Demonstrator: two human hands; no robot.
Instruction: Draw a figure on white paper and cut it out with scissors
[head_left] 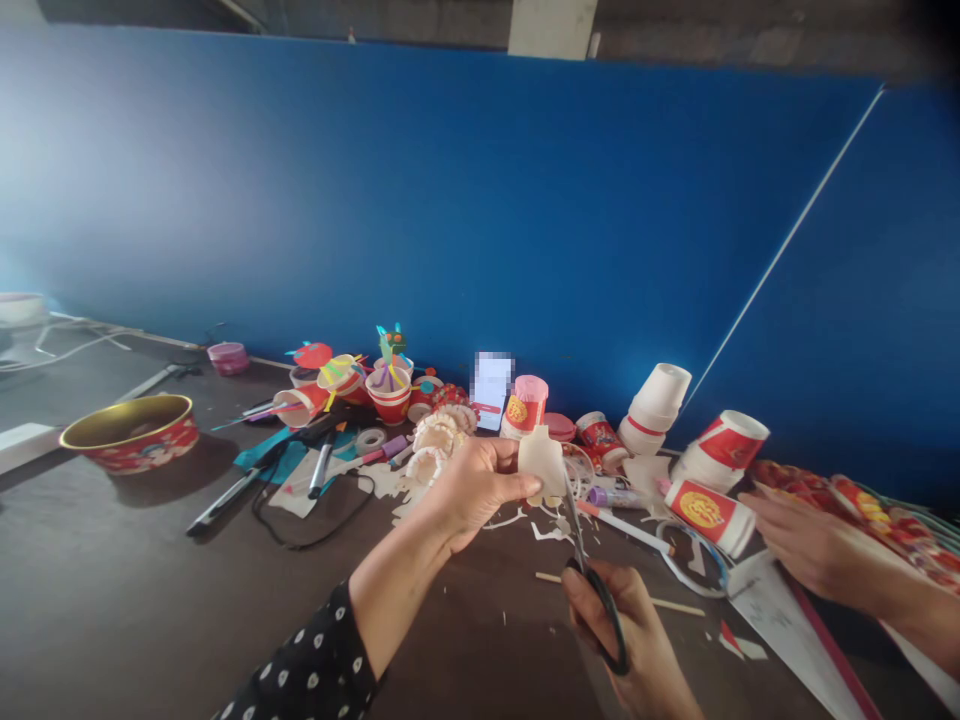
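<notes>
A dark table (pixel 97 560) carries a red, gold-lined bowl (pixel 129 433), marker pens (pixel 223 502), paper offcuts (pixel 546 530) and paper cups (pixel 711 516)

Matt paper cutout (pixel 541 462), smooth steel scissor blades (pixel 574 525), and a glossy gold-lined metal bowl (pixel 129 425)

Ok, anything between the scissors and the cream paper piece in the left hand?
Nothing visible: the blades of the black-handled scissors, held in the right hand, reach straight to the lower edge of the cream paper piece pinched by the left hand.
</notes>
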